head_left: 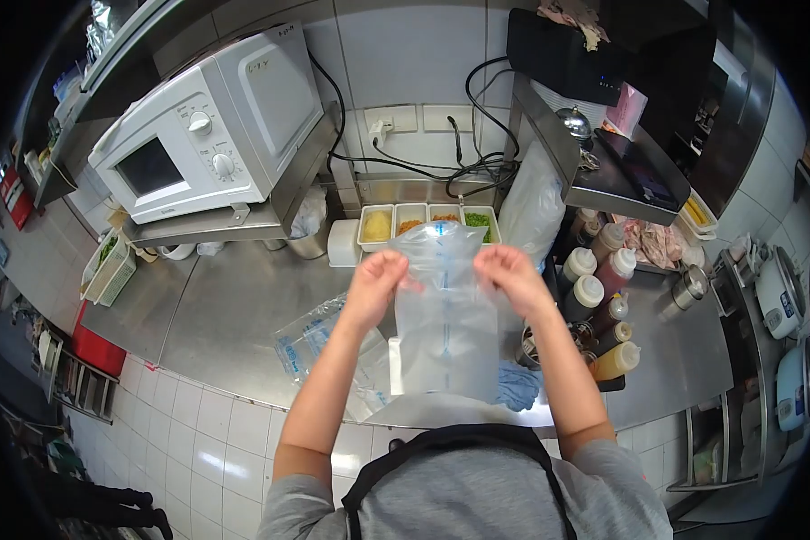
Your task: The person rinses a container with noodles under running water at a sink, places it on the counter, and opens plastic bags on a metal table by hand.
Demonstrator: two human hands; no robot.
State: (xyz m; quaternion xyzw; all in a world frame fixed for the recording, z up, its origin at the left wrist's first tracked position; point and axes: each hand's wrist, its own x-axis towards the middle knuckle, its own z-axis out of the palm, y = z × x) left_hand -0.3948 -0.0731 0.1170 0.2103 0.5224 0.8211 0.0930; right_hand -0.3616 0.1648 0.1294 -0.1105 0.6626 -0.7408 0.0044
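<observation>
A clear plastic bag (445, 324) with blue print hangs upright between my two hands, above the steel counter. My left hand (378, 281) pinches its upper left edge. On the other side, my right hand (513, 274) has its fingers closed on the upper right edge. More printed plastic packaging (319, 346) lies flat on the counter to the left of the bag. Just behind the bag stand small white tubs of food (375, 225), partly covered by it. A blue cloth (518, 387) lies near the counter's front edge at the right.
A white microwave (207, 126) sits on a raised shelf at the left. Several sauce bottles (588, 292) crowd the counter to the right. Black cables (423, 164) hang along the wall. A green-white basket (108, 268) stands at the far left. Another person's legs (108, 504) show at lower left.
</observation>
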